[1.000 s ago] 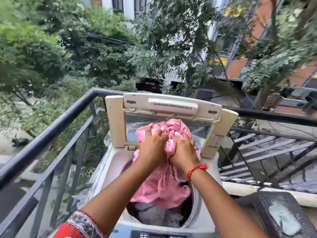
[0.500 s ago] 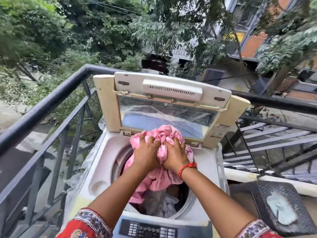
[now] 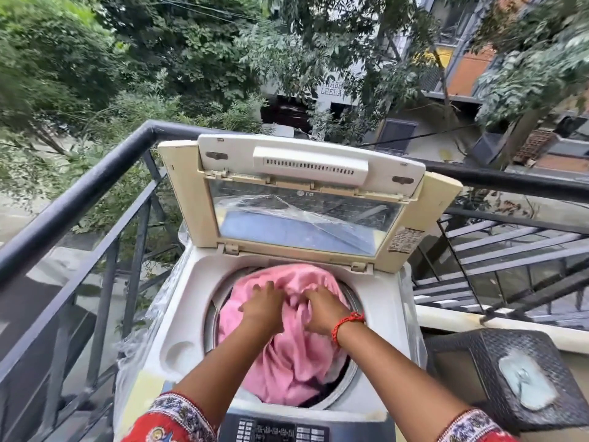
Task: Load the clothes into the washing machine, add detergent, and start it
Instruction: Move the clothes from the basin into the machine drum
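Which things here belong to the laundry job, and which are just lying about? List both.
Job: washing machine, its raised lid, control panel, pink cloth, left hand and right hand pressing it into the drum.

Lying about: wicker stool, pale sandal, balcony railing.

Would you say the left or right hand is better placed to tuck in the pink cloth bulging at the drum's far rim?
Probably left: the left hand lies nearer the pink cloth bulge there.

Soft pink cloth point(image 3: 287, 362), yellowed glossy plastic lid point(image 3: 191, 199), matt black metal railing point(image 3: 95, 183).
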{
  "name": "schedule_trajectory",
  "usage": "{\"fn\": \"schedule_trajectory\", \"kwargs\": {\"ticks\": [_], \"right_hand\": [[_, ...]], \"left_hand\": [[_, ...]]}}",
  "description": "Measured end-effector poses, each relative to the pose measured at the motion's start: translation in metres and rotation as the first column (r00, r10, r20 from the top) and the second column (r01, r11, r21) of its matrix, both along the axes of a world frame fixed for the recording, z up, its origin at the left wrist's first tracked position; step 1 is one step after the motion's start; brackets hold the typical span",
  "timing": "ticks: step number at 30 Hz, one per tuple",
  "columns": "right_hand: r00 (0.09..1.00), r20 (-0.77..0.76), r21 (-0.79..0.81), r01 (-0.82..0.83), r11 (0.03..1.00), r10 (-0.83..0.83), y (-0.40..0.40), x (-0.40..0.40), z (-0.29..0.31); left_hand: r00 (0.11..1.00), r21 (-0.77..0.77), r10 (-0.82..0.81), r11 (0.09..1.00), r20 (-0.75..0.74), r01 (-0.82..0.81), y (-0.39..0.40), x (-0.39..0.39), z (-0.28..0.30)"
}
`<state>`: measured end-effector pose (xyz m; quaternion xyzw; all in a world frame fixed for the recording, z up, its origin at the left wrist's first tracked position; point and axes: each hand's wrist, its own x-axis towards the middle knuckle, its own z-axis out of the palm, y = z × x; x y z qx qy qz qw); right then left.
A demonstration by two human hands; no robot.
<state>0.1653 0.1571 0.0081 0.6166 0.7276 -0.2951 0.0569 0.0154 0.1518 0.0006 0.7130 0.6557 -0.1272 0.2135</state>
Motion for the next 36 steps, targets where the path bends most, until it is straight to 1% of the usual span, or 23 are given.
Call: {"fn": "schedule_trajectory", "kwargs": {"ticks": [2,4,7,9,10,11,12,13,14,15,16,17,18,19,20,21,22,24,25,27,30,32,36], "right_hand": [[0.997,0.049,-0.053,-0.049,0.997,0.051,-0.001,0.003,-0.005],[0.992,0.097,-0.080,-0.071,0.994,0.079,-0.002,0.008,-0.013],[0.995,0.091,-0.066,-0.032,0.997,0.038,-0.002,0.015,-0.025],[0.998,0.042,-0.074,0.049,0.996,-0.046,-0.001,0.017,-0.033],[0.995,-0.004,-0.078,0.104,0.992,-0.104,0.001,0.017,-0.037],[0.981,-0.066,-0.086,0.175,0.981,-0.181,0.003,0.016,-0.044],[0.949,-0.142,-0.120,0.267,0.956,-0.283,0.005,0.015,-0.050],[0.884,-0.234,-0.192,0.367,0.910,-0.405,0.008,0.014,-0.056],[0.768,-0.328,-0.306,0.465,0.831,-0.551,0.011,0.012,-0.060],[0.583,-0.410,-0.458,0.534,0.711,-0.702,0.015,0.010,-0.062],[0.362,-0.444,-0.618,0.538,0.573,-0.819,0.020,0.006,-0.064],[0.142,-0.440,-0.739,0.503,0.447,-0.887,0.025,0.004,-0.066],[-0.036,-0.415,-0.814,0.461,0.353,-0.909,0.032,0.002,-0.069],[-0.176,-0.389,-0.858,0.427,0.286,-0.904,0.039,-0.001,-0.072],[-0.279,-0.365,-0.885,0.401,0.237,-0.888,0.046,-0.003,-0.077],[-0.357,-0.339,-0.903,0.382,0.195,-0.871,0.052,-0.005,-0.082],[-0.407,-0.309,-0.917,0.366,0.156,-0.859,0.058,-0.007,-0.085],[-0.478,-0.256,-0.940,0.326,0.101,-0.840,0.067,-0.011,-0.091],[-0.505,-0.246,-0.947,0.306,0.095,-0.827,0.071,-0.013,-0.092],[-0.561,-0.244,-0.955,0.279,0.097,-0.791,0.080,-0.014,-0.092],[-0.647,-0.221,-0.969,0.230,0.090,-0.730,0.090,-0.013,-0.089],[-0.696,-0.188,-0.980,0.182,0.083,-0.693,0.090,-0.010,-0.088],[-0.739,-0.147,-0.989,0.120,0.087,-0.658,0.080,-0.007,-0.096]], "left_hand": [[1.000,-0.030,0.003,1.000,-0.030,-0.004,0.000,-0.003,-0.006],[1.000,-0.035,0.017,0.999,-0.019,-0.018,-0.002,-0.003,-0.008],[0.999,-0.024,0.047,0.999,0.002,-0.047,-0.002,-0.002,-0.008],[0.984,-0.047,0.144,0.989,0.104,-0.139,-0.001,-0.002,-0.011],[0.960,-0.060,0.218,0.976,0.174,-0.211,0.002,-0.001,-0.014],[0.927,-0.063,0.281,0.960,0.250,-0.274,0.005,-0.001,-0.019],[0.878,-0.078,0.343,0.938,0.335,-0.337,0.007,0.000,-0.023],[0.817,-0.106,0.402,0.912,0.413,-0.395,0.011,0.001,-0.030],[0.738,-0.152,0.474,0.874,0.480,-0.462,0.016,0.003,-0.038],[0.627,-0.225,0.551,0.821,0.551,-0.524,0.022,0.006,-0.046],[0.493,-0.319,0.626,0.757,0.604,-0.571,0.029,0.010,-0.057],[0.362,-0.384,0.675,0.693,0.643,-0.610,0.035,0.013,-0.068],[0.242,-0.444,0.713,0.627,0.659,-0.640,0.044,0.016,-0.094],[0.140,-0.489,0.734,0.569,0.665,-0.662,0.051,0.020,-0.118],[0.035,-0.538,0.745,0.512,0.666,-0.669,0.056,0.026,-0.126],[-0.041,-0.578,0.748,0.475,0.662,-0.663,0.059,0.031,-0.120],[-0.159,-0.630,0.730,0.433,0.665,-0.645,0.059,0.036,-0.094],[-0.405,-0.764,0.696,0.326,0.592,-0.557,0.065,0.044,-0.075],[-0.494,-0.811,0.674,0.288,0.550,-0.510,0.070,0.047,-0.075],[-0.624,-0.863,0.606,0.249,0.494,-0.440,0.077,0.049,-0.078],[-0.727,-0.902,0.533,0.229,0.432,-0.367,0.086,0.049,-0.076],[-0.761,-0.925,0.526,0.210,0.380,-0.316,0.089,0.048,-0.077],[-0.798,-0.955,0.527,0.201,0.294,-0.218,0.085,0.045,-0.084]]}}
